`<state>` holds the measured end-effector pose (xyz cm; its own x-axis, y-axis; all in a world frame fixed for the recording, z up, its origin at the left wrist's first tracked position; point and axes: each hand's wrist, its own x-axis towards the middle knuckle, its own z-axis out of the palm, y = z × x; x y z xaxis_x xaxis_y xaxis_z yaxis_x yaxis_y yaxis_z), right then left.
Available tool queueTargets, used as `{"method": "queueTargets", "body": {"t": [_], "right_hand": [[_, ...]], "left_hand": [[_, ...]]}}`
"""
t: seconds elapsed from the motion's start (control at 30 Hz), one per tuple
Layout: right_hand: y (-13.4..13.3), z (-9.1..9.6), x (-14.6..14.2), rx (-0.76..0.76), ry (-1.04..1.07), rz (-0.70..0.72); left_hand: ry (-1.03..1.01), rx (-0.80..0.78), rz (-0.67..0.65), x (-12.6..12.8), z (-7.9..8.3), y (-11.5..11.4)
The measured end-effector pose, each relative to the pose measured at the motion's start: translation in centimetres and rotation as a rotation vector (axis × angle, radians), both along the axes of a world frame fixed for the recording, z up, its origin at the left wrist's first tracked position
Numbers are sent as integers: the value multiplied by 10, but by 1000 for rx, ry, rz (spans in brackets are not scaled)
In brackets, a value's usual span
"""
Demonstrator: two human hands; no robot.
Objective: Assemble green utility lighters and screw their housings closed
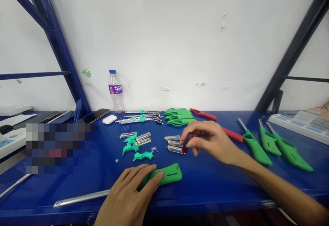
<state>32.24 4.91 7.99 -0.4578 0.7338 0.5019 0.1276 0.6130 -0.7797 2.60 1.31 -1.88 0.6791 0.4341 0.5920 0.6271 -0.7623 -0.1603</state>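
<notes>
My left hand (pixel 132 191) lies over a green gas lighter (pixel 172 174), its fingers closed around the body and holding it on the table. The lighter's metal tube (pixel 82 198) sticks out to the left from under the hand. A small dark pin or screw (pixel 178 166) stands at the body's right end. Up and to the right, my right hand (pixel 208 138) pinches a short dark purple-red screwdriver (pixel 188 142) by its handle; no shaft can be made out. Close beside it lie several clear fuel tanks (pixel 173 138).
Teal triggers (pixel 143 155) and more clear tanks lie left of centre. Metal tubes with wires (pixel 140 119), green shells (pixel 180 116) and red shells (pixel 232 135) are behind. Green lighters (pixel 257 149) lie right. A bottle (pixel 116 94), a white case (pixel 109 119) and a phone (pixel 94 115) stand back left.
</notes>
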Motion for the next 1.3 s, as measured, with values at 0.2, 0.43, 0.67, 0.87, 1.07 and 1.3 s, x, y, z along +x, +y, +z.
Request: {"method": "queueTargets", "body": {"t": [0.2,0.43,0.67,0.87,1.07,1.3], "right_hand": [[2,-3,1,128,6,-82],[-4,-1,-2,45,-54,-2],[-2,-4,-11,75,46,-106],[0,-13,-7,130,21,-94],[-3,-10,-5,64,-26,-10],[-1,-11,-14,173,50,-146]], "left_hand": [[2,3,1,0,2,0],[-15,11,-15,1,1,1],[-7,-3,-4,0,-2,-1],[-9,9,-7,0,-5,1],[-10,16,-4,0,-4,0],[19,32,-3,-1,-3,3]]}}
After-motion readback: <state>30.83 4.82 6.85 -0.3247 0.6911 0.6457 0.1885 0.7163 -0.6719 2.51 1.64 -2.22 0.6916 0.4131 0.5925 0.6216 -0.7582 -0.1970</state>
